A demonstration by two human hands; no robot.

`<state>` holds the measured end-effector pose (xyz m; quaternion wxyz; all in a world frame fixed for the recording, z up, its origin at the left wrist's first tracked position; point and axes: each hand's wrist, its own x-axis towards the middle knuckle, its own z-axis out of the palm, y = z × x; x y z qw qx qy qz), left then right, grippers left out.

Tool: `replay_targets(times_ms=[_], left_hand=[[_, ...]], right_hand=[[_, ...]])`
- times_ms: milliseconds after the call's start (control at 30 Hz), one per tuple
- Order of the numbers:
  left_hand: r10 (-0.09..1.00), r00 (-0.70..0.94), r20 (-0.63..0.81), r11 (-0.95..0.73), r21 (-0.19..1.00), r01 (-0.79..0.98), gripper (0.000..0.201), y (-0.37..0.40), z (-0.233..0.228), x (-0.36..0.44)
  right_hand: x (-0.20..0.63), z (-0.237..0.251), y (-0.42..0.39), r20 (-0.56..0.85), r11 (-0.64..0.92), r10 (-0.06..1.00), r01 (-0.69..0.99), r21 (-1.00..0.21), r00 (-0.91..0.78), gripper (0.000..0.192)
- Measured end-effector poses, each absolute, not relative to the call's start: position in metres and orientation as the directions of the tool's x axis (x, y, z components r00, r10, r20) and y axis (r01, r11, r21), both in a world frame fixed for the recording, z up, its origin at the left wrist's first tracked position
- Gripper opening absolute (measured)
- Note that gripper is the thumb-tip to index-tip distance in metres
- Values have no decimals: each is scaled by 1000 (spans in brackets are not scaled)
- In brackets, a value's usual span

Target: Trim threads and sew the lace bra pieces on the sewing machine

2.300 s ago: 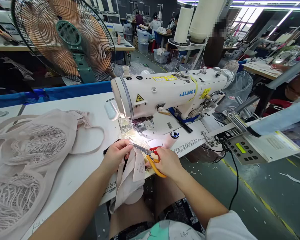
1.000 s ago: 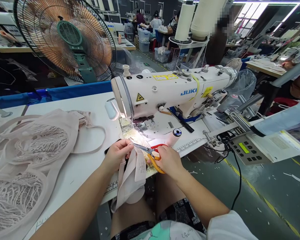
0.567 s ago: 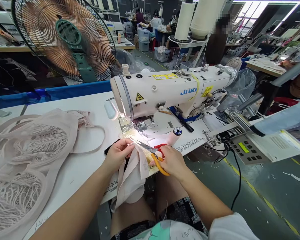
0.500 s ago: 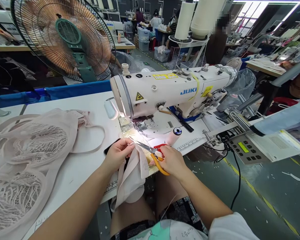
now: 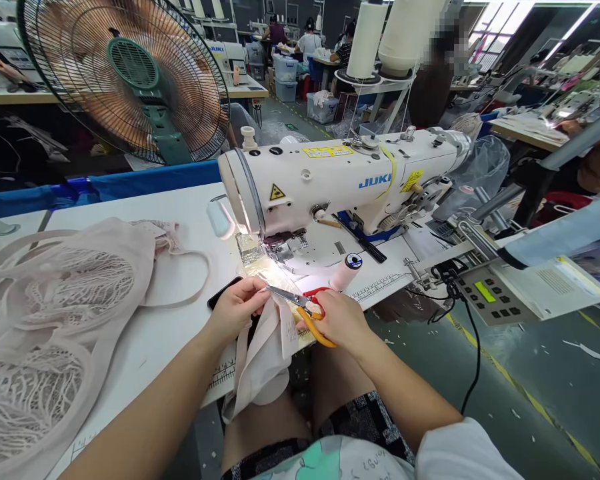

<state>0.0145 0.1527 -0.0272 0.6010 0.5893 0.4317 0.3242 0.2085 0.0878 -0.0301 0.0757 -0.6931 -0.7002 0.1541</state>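
A white work table is carrying everything, its front edge running just before the person's lap. A green-hubbed floor fan is standing behind the table at the far left. A white Juki sewing machine is lying across the table's right half, its lamp lighting the needle plate. A heap of pale pink lace garments is spreading over the table's left end, well apart from both hands. Two large cream thread cones are sitting on a stand behind the machine. A control panel is hanging off the table's right side. A pale pink fabric piece is draping over the front edge between the two hands, a white label hanging from its upper part. The left hand is pinching the top of that fabric piece with closed fingertips. The right hand is gripping orange-handled scissors, blade tips pointing at the left fingertips, just above the label. A pink thread spool is lying just beyond the right hand.
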Motion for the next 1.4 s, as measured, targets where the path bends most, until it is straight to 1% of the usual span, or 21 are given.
replay_targets(times_ms=[200,267,333,400,500,567,633,667,733,833,933,1067,1167,1300,1333,1400], left_hand=[[895,417,-157,93,981,171,26,151,-23,15],[892,422,-161,88,978,187,27,151,-23,15],[891,427,-154,80,979,188,28,152,-24,14],[892,427,-147,76,981,178,28,152,-27,14],[894,424,-144,78,983,168,27,152,-29,14],[896,420,-148,87,983,161,27,152,-30,14],[897,416,-149,92,984,152,27,151,-29,15],[898,416,-144,89,985,149,26,151,-28,16],[894,431,-118,59,987,147,24,150,-27,16],[885,462,-59,-13,988,153,22,150,-26,17],[870,492,-42,-41,987,158,21,150,-27,17],[855,513,-80,-7,986,166,23,150,-27,17],[859,491,-144,56,980,191,28,149,-26,16],[865,462,-196,97,969,229,32,149,-27,14],[866,456,-203,107,968,227,33,149,-28,14],[869,447,-213,122,967,223,33,149,-29,13]], right_hand=[[209,-27,88,-105,-14,994,974,-226,-10,45],[210,-27,89,-104,-11,995,974,-226,-13,44],[211,-28,89,-117,-8,993,964,-266,-24,46],[213,-29,89,-158,-45,987,935,-351,-12,47],[213,-31,88,-202,-146,979,819,-555,37,42],[209,-31,87,-179,-174,982,670,-721,63,36],[201,-29,87,-128,-150,989,489,-859,78,31],[197,-27,88,-99,-124,992,406,-905,83,30],[187,-22,92,-55,-82,994,297,-951,97,28],[174,-16,103,-33,-57,994,237,-970,107,27],[165,-17,113,3,-16,996,218,-976,85,27],[161,-22,119,74,50,994,261,-964,81,24],[163,-21,121,92,54,987,271,-961,129,25],[174,-20,119,45,-7,975,235,-972,219,22],[177,-21,116,21,-24,979,216,-976,203,24],[184,-24,107,-43,-60,994,165,-984,101,27]])
